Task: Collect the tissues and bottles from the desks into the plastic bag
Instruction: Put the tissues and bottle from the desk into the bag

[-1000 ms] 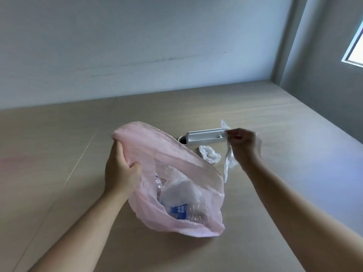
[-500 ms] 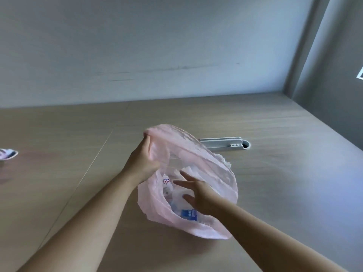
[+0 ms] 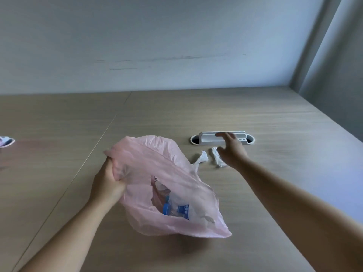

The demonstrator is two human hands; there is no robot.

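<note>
Setting: most likely an office or study room. Two pale wood-laminate desks are butted side by side, with the seam running near to far at left. A white oval cable port with a raised cover is set into the right desk. A plain pale wall stands at the far edge, and a grey side wall at right.

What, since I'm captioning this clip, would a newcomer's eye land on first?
The pink plastic bag in the middle of the desk stands out: the left hand grips its rim, and a blue-capped bottle shows through the opening. Just right of it, the right hand reaches open-fingered over one crumpled tissue, with a second tissue beside it, in front of a white cable outlet.
</note>
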